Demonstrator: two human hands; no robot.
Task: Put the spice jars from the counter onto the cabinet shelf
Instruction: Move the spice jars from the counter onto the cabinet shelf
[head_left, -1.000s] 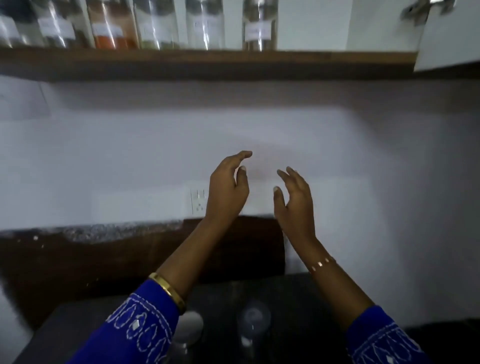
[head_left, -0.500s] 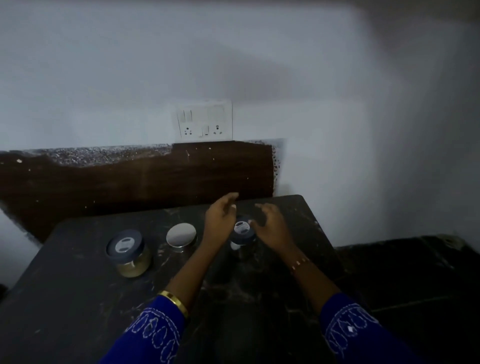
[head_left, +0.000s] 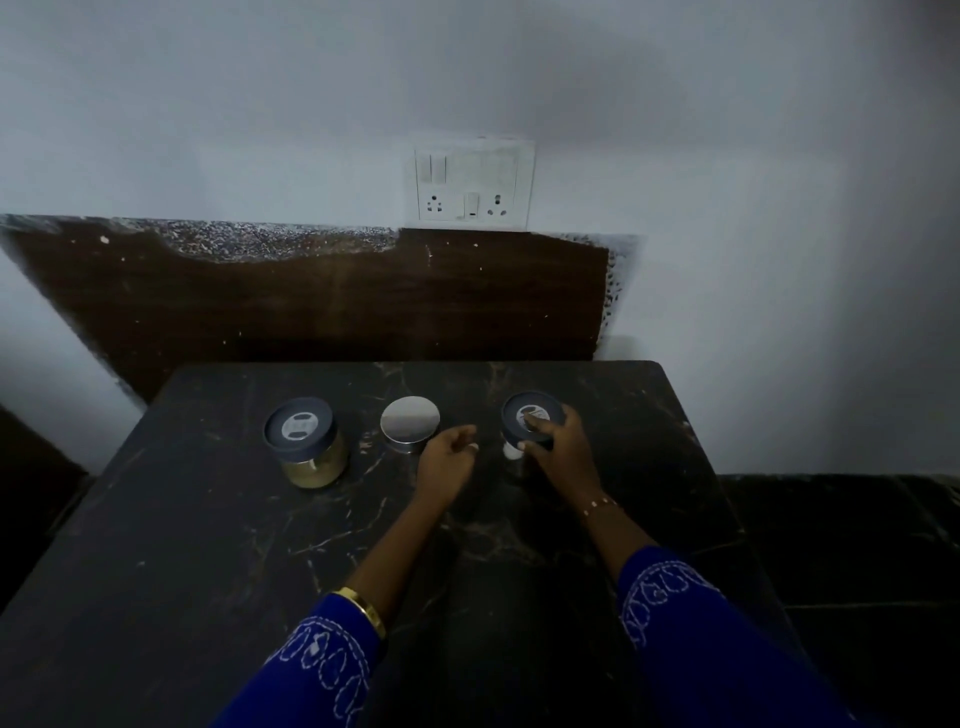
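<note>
Three spice jars stand in a row on the dark marble counter (head_left: 218, 545). At the left is a blue-lidded jar (head_left: 306, 441) of yellowish powder. In the middle is a jar with a silver lid (head_left: 410, 420). The right jar has a blue lid (head_left: 527, 413) and a clear body, and my right hand (head_left: 558, 452) grips it from the right, fingers curled over the lid's edge. My left hand (head_left: 449, 462) hovers between the middle and right jars, fingers loosely curled and holding nothing. The cabinet shelf is out of view.
A white switch and socket plate (head_left: 474, 184) is on the wall behind, above a dark brown backsplash (head_left: 311, 306). The counter's right edge drops to a dark tiled floor (head_left: 841, 540).
The view dropped from the shelf with its jars to the counter. Both hands came down from mid-air; my right hand now grips the right jar and my left has drawn back from it.
</note>
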